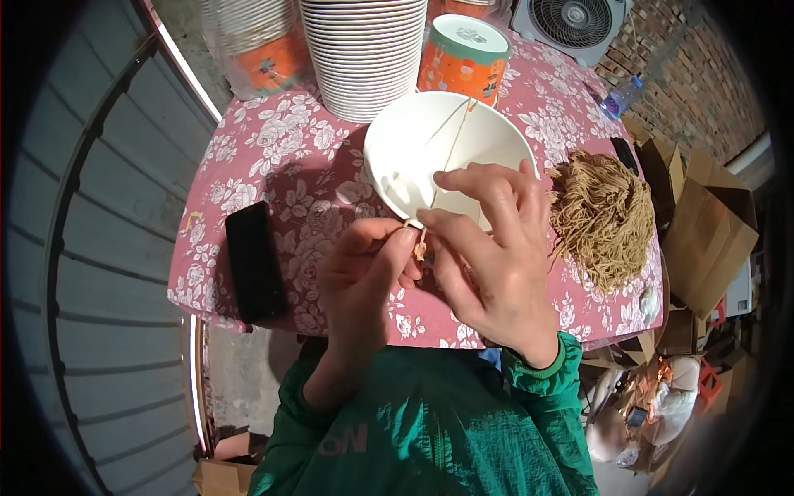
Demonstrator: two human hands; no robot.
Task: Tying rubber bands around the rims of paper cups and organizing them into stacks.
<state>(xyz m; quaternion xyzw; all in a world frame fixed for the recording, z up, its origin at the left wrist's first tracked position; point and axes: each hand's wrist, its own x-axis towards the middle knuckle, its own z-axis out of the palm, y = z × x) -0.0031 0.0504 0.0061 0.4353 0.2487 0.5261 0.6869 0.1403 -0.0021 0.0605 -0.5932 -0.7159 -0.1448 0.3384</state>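
Note:
Over the near rim of a white bowl (389, 136), both hands work at a thin tan cord (451, 157). My left hand (364, 269) is closed, its thumb and forefinger pinching the cord near a small loop. A short, knotted tan end (421, 248) hangs just beside those fingertips. My right hand (500, 256) reaches in from the right, fingers bent, with a fingertip against the cord close to the left hand's pinch; its thumb is hidden. From there the cord runs across the bowl to its far rim. Right of my right hand lies a heap of tan cords (602, 221).
A black phone (254, 263) lies at left on the pink flowered tablecloth (285, 136). Behind the bowl stand a tall stack of white tubs (364, 58) and an orange lidded tub (463, 70). A fan (572, 25), a bottle (622, 97) and cardboard boxes (707, 231) are further right.

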